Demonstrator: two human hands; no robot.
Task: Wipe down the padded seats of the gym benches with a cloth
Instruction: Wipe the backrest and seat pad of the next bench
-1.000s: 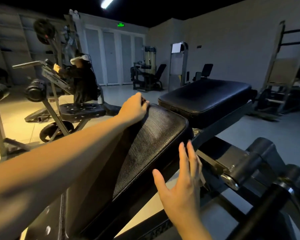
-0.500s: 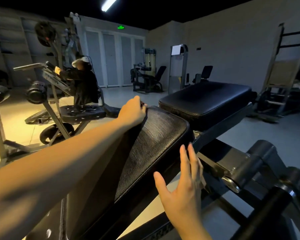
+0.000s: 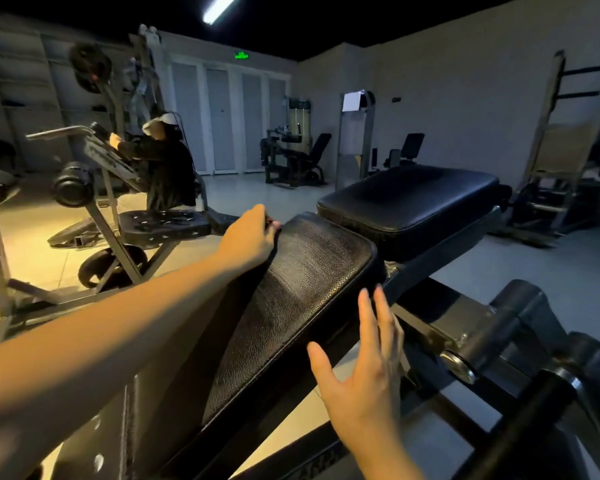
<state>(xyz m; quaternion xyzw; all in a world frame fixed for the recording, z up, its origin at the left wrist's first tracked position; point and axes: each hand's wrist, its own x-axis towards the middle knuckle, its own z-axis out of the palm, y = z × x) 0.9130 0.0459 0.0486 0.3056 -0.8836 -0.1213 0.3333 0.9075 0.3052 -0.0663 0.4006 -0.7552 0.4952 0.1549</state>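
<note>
A black bench has a tilted back pad (image 3: 302, 306) and a flat seat pad (image 3: 409, 202) beyond it. My left hand (image 3: 250, 237) lies at the back pad's far left corner with its fingers curled. It appears to grip a dark cloth (image 3: 269, 254), of which only a dark strip shows under the palm. Faint shiny streaks cross the pad's far end. My right hand (image 3: 364, 368) hovers flat beside the pad's right edge, fingers straight, fingertips near the pad's corner. I cannot tell if it touches the pad.
The bench's steel frame and pivot (image 3: 461, 362) jut out at the right. A person in dark clothes (image 3: 167, 168) works at a machine (image 3: 101, 216) to the left. More machines (image 3: 291, 157) stand by the far wall, and a rack (image 3: 561, 161) at right.
My left hand has slid a little back toward me along the pad's left edge. My right hand has barely moved.
</note>
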